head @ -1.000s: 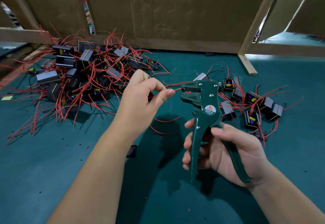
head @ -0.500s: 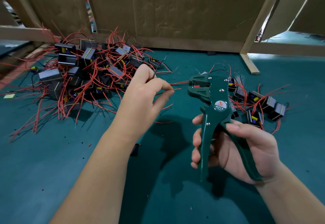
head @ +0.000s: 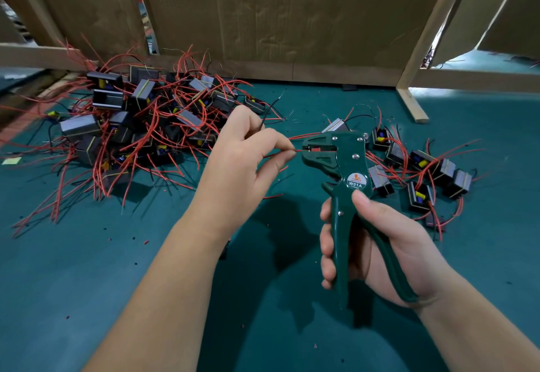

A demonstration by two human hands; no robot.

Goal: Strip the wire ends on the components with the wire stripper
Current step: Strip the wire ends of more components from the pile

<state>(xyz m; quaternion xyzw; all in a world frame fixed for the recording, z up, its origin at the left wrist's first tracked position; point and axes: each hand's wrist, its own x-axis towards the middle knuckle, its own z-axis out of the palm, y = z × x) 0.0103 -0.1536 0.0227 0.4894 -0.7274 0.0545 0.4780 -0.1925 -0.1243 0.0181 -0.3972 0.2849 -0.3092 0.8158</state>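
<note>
My left hand (head: 248, 161) pinches a thin red wire (head: 298, 151) between thumb and forefinger, and the wire's tip lies in the jaws of the green wire stripper (head: 339, 164). A black wire (head: 270, 108) rises from behind the same hand. The component these wires belong to is hidden by the hand. My right hand (head: 377, 240) grips the stripper's two handles, holding the tool upright with its jaws pointing left. A large pile of dark components with red wires (head: 140, 120) lies on the green mat at the left. A smaller group of components (head: 420, 167) lies at the right.
The work surface is a green mat (head: 87, 269) dotted with small bits of red insulation. Cardboard panels (head: 263, 21) and wooden battens (head: 409, 105) wall off the back. A small dark object (head: 223, 252) lies on the mat under my left forearm.
The stripper and my left hand have come together: the red wire's tip now sits in the jaws, where before it was a short way off.
</note>
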